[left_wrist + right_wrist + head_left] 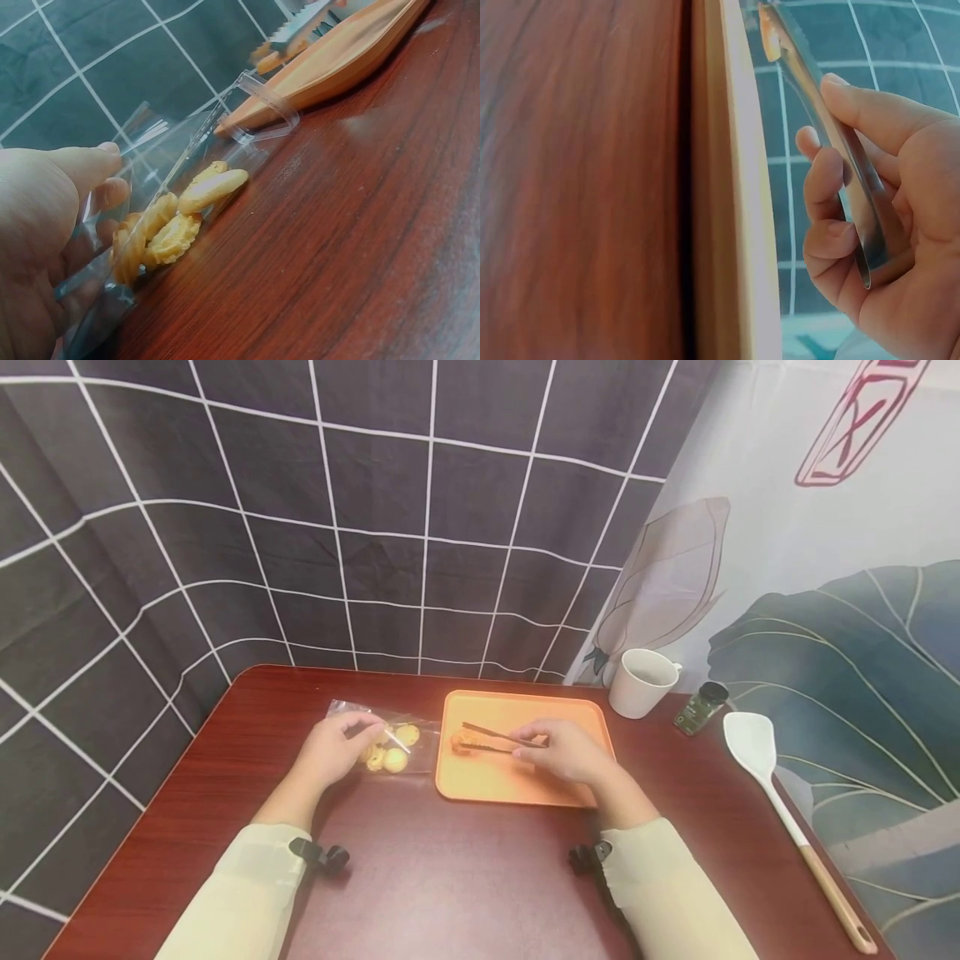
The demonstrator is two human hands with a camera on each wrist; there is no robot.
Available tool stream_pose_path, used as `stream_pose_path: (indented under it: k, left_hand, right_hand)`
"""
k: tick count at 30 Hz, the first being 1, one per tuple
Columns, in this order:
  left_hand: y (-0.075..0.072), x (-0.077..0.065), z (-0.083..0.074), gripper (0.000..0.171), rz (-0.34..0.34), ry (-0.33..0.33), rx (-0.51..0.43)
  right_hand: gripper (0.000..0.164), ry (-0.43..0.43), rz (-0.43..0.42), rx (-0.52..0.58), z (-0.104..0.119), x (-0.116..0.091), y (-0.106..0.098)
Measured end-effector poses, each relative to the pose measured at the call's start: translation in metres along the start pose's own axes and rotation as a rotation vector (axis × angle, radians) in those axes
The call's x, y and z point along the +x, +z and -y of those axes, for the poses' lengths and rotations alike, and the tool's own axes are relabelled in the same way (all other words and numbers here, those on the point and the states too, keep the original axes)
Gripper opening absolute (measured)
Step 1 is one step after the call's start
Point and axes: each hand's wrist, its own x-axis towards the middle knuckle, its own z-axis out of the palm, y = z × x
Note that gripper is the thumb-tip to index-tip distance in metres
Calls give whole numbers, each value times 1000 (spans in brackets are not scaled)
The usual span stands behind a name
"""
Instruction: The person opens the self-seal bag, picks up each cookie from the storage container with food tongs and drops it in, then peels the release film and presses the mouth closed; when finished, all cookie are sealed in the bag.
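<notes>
With its thumb and fingers, my left hand (332,750) pinches the edge of a clear plastic bag (425,745). Several pale yellow cookies (396,761) lie inside the bag; the left wrist view shows ridged and smooth cookies (214,190) behind the film. My right hand (568,750) grips metal tongs (862,195) around their handle end. A golden cookie (769,36) sits at the tips of the tongs, over the left part of the orange tray (517,787). In the left wrist view, the tongs' toothed end (300,28) shows just above the tray.
Behind the tray's right corner stands a white mug (637,689), with a small dark-capped jar (701,708) beside it. A white spatula with a wooden handle (783,814) lies along the right edge of the red-brown table (450,877). A dark gridded curtain (375,568) hangs behind.
</notes>
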Motion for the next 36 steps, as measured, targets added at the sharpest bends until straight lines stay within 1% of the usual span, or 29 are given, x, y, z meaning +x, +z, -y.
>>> stream_pose_path:
  k: [4, 11, 16, 20, 26, 31, 36]
  left_hand:
    - [0, -1, 0, 24, -1, -2, -4]
    - [-1, -1, 0, 24, 2, -2, -12]
    - [-1, -1, 0, 25, 5, -5, -5]
    - [-1, 0, -1, 28, 8, -9, 6]
    - [0, 0, -1, 30, 14, 0, 16]
    - [0, -1, -2, 28, 7, 3, 15]
    - [-1, -1, -3, 26, 2, 18, 29]
  right_hand:
    - [28, -28, 27, -20, 15, 12, 7]
    - [28, -83, 61, -37, 28, 33, 25]
    - [28, -97, 79, -57, 39, 43, 34]
    - [28, -101, 96, -44, 48, 50, 40]
    - [29, -106, 120, -4, 55, 61, 50]
    - [29, -118, 126, -5, 58, 69, 56]
    - [31, -131, 129, -12, 61, 72, 59]
